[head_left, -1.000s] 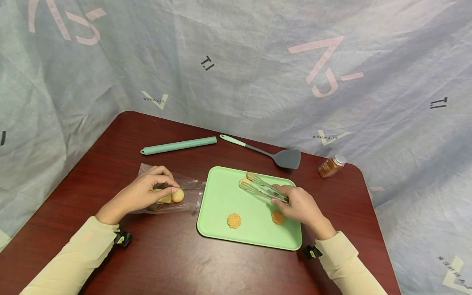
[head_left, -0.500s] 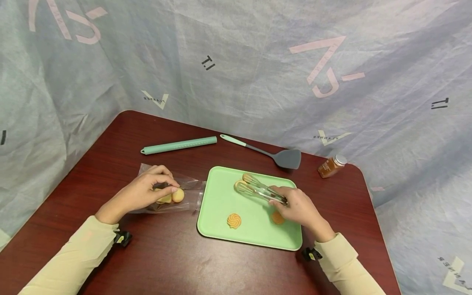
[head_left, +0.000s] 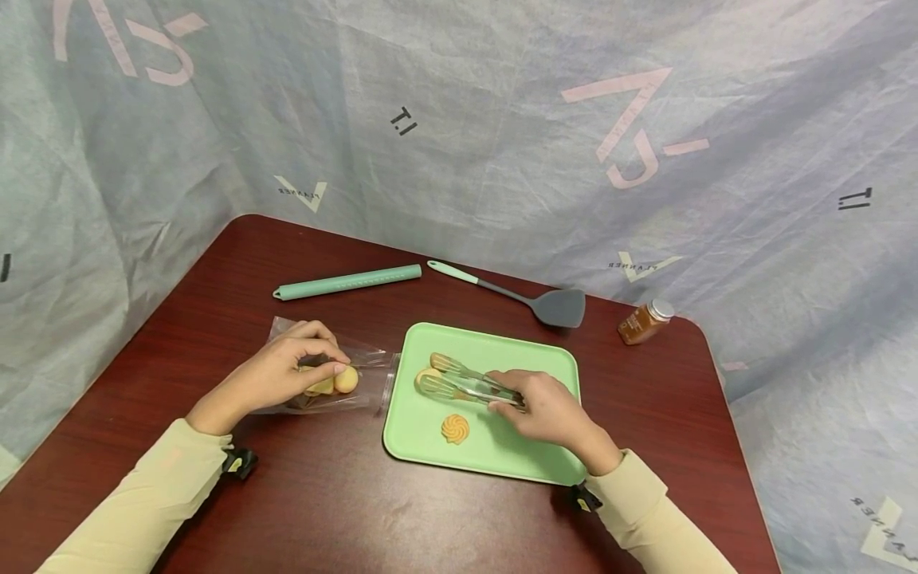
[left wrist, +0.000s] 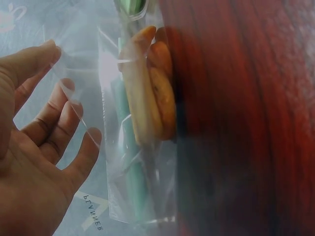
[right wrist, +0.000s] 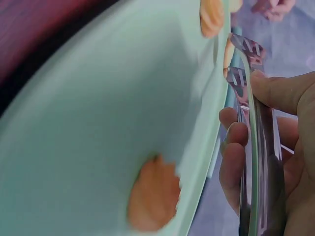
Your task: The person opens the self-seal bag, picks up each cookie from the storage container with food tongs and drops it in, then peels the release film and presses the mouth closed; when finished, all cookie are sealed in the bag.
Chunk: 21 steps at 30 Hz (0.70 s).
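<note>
My left hand (head_left: 287,371) pinches the upper film of a clear plastic bag (head_left: 370,387) between thumb and fingers. Several cookies (left wrist: 147,93) lie inside, and the bag's mouth faces the green tray (head_left: 412,442). Over the tray, my right hand (head_left: 548,410) grips metal tongs (head_left: 473,381). A round cookie (head_left: 425,376) sits at the tongs' slotted ends, apparently held between them. Just in front lies a swirl cookie (head_left: 455,429) on the tray. Another cookie (right wrist: 155,196) rests on the tray, seen in the right wrist view; the right hand hides it from the head view.
Behind the bag lies a green tube-like case (head_left: 347,282). A spatula (head_left: 559,308) with a grey blade and pale green handle lies behind the tray. A small jar (head_left: 645,322) of brown contents stands at the back right. A printed cloth (head_left: 459,159) hangs behind the table.
My right hand has carried the tongs with the round cookie leftward and slightly nearer me across the tray, toward the bag. The left hand and bag have stayed put.
</note>
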Motion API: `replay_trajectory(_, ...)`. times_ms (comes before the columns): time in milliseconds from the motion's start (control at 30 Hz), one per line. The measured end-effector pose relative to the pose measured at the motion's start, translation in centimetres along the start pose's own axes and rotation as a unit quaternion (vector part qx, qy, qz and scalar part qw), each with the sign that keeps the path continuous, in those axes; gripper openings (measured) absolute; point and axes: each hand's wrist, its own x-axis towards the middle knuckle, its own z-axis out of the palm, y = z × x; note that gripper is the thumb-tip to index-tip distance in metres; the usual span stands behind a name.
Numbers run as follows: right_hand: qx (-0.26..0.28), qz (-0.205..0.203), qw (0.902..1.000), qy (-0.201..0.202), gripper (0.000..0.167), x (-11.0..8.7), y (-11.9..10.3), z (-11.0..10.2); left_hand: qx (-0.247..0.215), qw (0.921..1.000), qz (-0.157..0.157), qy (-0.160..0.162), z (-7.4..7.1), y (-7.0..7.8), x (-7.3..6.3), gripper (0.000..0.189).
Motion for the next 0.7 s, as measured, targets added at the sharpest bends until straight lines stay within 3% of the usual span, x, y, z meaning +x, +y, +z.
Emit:
replay_trajectory(333, 0.017, -0.039, 0.9990, -0.017, 0.040, 2.8, -2.7, 1.5, -0.001, 1.0000, 0.008, 0.002, -0.2, 0.0, 0.0, 0.011)
replay_trajectory(700, 0.061, -0.048, 0.9944, -0.072, 0.041, 5.5, -4.4, 3.1, -0.005, 1.0000, 0.002, 0.005, -0.2, 0.0, -0.2, 0.009)
